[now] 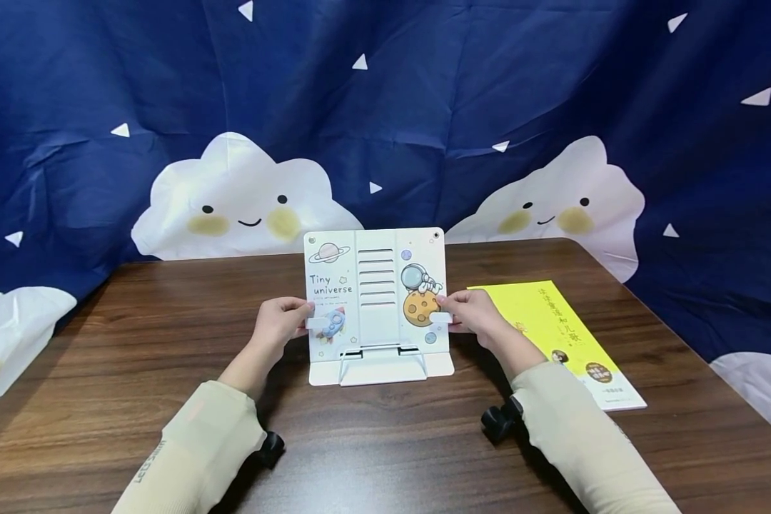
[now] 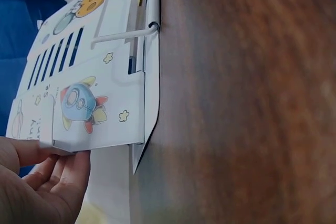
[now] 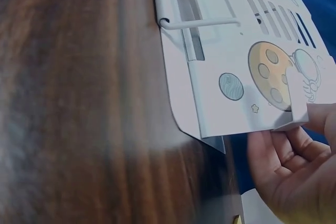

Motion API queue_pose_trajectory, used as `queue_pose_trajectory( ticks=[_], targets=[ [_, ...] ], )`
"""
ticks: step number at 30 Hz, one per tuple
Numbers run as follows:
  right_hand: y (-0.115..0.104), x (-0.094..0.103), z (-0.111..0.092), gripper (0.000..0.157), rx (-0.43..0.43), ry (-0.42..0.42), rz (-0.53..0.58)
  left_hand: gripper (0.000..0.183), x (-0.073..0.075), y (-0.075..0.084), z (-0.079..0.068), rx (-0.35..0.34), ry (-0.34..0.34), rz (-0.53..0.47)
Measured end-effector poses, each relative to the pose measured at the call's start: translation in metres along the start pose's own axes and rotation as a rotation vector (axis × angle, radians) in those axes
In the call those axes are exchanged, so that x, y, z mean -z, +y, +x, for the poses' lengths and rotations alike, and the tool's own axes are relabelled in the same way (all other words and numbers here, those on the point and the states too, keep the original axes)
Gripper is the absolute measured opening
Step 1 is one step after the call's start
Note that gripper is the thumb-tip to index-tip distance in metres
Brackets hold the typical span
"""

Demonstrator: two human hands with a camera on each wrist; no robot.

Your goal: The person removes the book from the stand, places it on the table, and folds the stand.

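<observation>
A white book stand (image 1: 377,328) with "Tiny universe", a rocket and an astronaut printed on it stands upright on the table in the head view. My left hand (image 1: 281,325) pinches its left edge beside a small white side clip (image 2: 47,124), thumb in front and fingers behind. At the opposite edge, my right hand (image 1: 472,312) pinches the panel by the other side clip (image 3: 296,95). A white wire bracket (image 3: 202,23) juts out low at the front of the stand. Slots run down the middle of the panel.
On the right of the brown wooden table (image 1: 373,457) lies a yellow book (image 1: 552,314), partly under the right forearm in the head view. Behind the table hangs a dark blue curtain (image 1: 398,107) with white smiling clouds. Black wrist cameras (image 1: 501,421) sit below the sleeves.
</observation>
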State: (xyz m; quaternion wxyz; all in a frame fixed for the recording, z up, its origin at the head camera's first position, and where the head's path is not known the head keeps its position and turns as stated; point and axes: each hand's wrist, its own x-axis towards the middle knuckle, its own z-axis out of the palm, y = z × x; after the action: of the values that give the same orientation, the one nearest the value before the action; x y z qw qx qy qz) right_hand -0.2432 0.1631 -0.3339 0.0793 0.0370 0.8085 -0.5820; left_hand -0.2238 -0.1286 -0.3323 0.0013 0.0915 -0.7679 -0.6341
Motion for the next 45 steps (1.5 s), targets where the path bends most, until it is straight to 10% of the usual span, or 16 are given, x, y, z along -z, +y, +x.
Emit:
queue_pose_trajectory(
  ticks=[45],
  targets=[
    [-0.016,0.0,0.028,0.028,-0.05,-0.003,-0.045,0.017,0.006,-0.001,-0.025,-0.035,-0.134,-0.014]
  ],
)
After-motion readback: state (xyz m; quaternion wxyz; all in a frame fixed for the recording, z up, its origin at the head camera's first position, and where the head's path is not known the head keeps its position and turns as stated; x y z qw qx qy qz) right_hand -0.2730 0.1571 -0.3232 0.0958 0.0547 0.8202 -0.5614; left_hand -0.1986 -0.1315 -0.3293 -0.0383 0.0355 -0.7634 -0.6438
